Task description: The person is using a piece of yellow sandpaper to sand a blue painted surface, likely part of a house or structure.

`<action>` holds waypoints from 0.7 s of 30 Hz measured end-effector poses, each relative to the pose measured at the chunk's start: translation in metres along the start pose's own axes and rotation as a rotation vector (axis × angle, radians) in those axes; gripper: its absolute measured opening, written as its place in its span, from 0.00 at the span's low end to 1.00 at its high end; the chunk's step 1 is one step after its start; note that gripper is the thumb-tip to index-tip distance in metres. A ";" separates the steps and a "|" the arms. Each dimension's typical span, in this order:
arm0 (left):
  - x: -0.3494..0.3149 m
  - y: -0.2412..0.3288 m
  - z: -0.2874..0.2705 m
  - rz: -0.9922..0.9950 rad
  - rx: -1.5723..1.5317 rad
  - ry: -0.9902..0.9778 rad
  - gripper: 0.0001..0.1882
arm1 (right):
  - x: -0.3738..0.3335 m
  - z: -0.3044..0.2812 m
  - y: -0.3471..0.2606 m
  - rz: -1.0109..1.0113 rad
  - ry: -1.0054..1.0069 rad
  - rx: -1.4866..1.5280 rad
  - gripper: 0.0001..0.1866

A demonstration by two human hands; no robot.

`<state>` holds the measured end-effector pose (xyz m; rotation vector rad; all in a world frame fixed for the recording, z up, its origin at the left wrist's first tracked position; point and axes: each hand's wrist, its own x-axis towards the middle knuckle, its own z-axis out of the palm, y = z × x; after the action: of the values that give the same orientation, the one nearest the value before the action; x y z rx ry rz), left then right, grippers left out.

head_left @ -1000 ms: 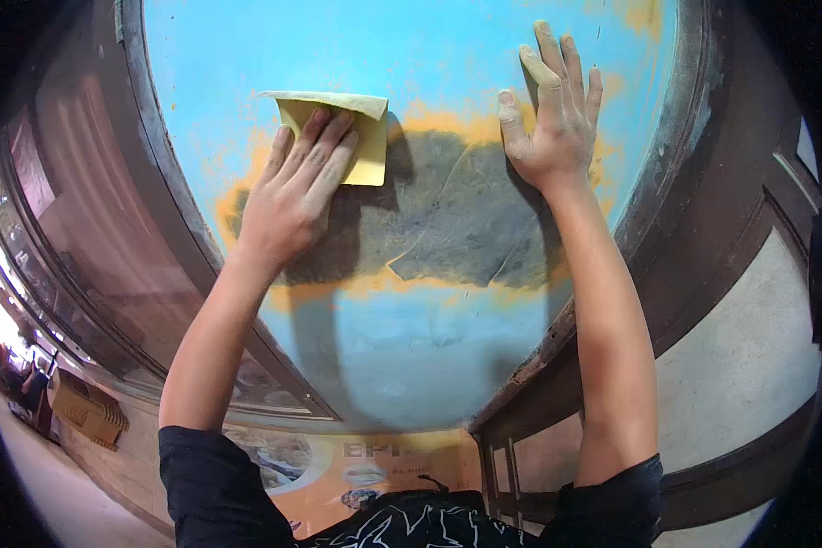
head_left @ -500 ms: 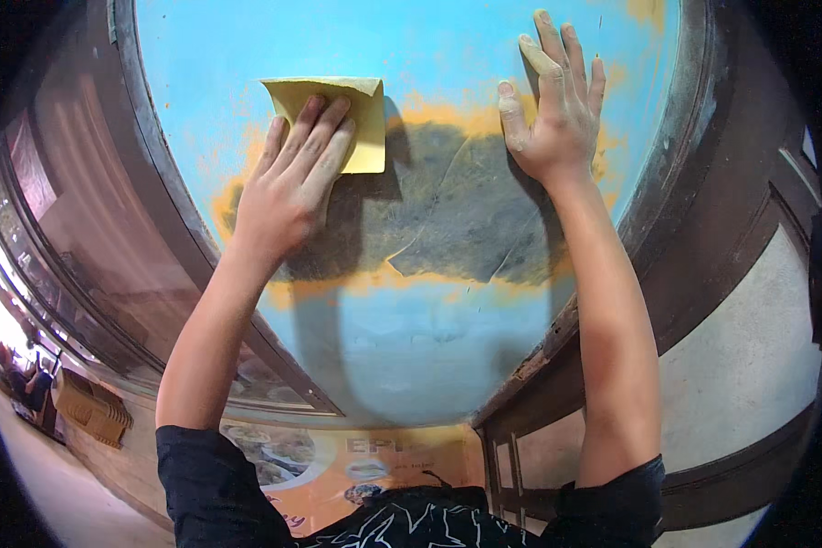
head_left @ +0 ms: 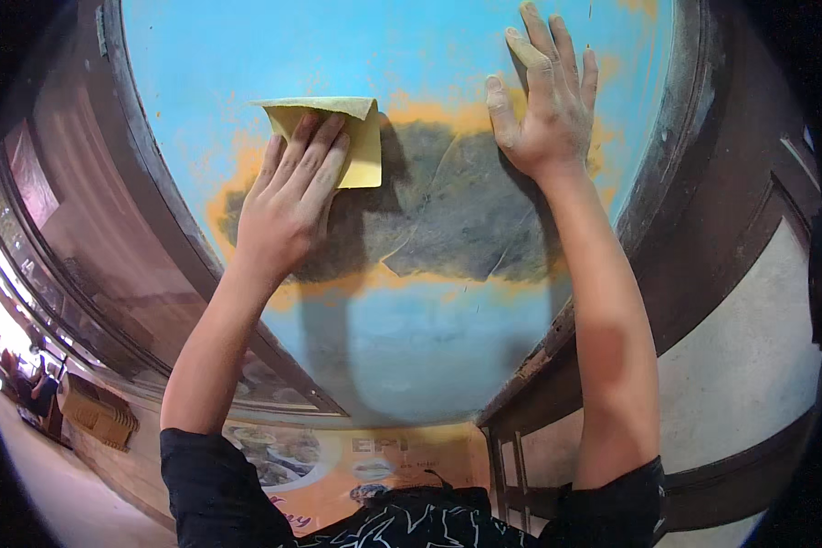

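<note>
Head view, only one: two hands up on a blue painted panel [head_left: 411,46] with a big patch worn down to grey [head_left: 447,219], ringed by orange undercoat. One folded sheet of yellow sandpaper [head_left: 361,137] sits on the panel at the upper left edge of the grey patch. Left hand [head_left: 288,205] lies flat over its lower left part, fingers [head_left: 315,155] held close together and pressing the sheet against the surface, not pinching it; the part of the sheet under those fingers is hidden, its top edge folds over. Right hand [head_left: 548,100] is laid flat on the panel at the patch's upper right, fingers slightly spread, holding nothing; whether the palm fully touches is hard to tell. Panel top is cut off by the frame edge. Dark brown wooden frame [head_left: 703,210] runs down both sides, bent by the lens. Bottom: black patterned shirt [head_left: 411,525], partly cropped, and an orange printed poster [head_left: 338,466], mostly hidden behind it. Far left edge is overexposed, contents unclear.
</note>
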<state>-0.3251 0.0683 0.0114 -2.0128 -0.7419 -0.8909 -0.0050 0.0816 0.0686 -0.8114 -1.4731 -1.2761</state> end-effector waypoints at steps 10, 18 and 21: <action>0.061 -0.055 0.058 -0.040 -0.001 0.124 0.27 | -0.014 0.063 0.028 0.017 -0.021 -0.007 0.25; 0.082 -0.074 0.165 0.049 -0.049 0.103 0.26 | -0.029 0.141 0.063 0.133 -0.207 -0.024 0.26; 0.121 -0.109 0.201 -0.004 -0.031 0.227 0.27 | -0.040 0.194 0.095 0.021 -0.025 -0.024 0.25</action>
<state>-0.2703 0.3147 0.0663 -1.8972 -0.6077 -1.1172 0.0466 0.2949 0.0672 -0.8592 -1.4678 -1.2744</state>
